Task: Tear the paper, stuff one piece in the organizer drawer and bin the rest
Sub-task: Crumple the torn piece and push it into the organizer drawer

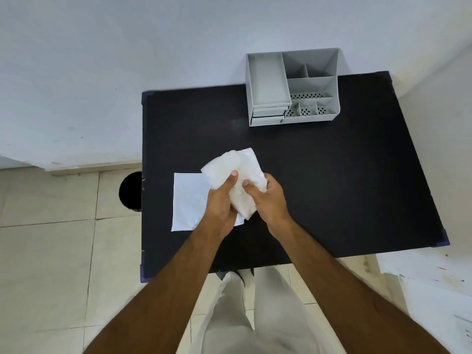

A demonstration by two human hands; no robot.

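Both my hands hold a crumpled white paper piece (237, 172) above the middle of the black table (344, 175). My left hand (221, 203) grips its left side with the thumb on top, and my right hand (268, 198) grips its right side. A flat white paper piece (189, 200) lies on the table under and left of my left hand. The grey desk organizer (291, 85) stands at the table's far edge, with two small shut drawers (268, 116) at its front left. A black round bin (131, 191) sits on the floor just left of the table.
A white wall runs behind the table. The floor is pale tile. A white surface with papers (434, 284) is at the lower right. My legs in light trousers (255, 315) stand at the table's near edge.
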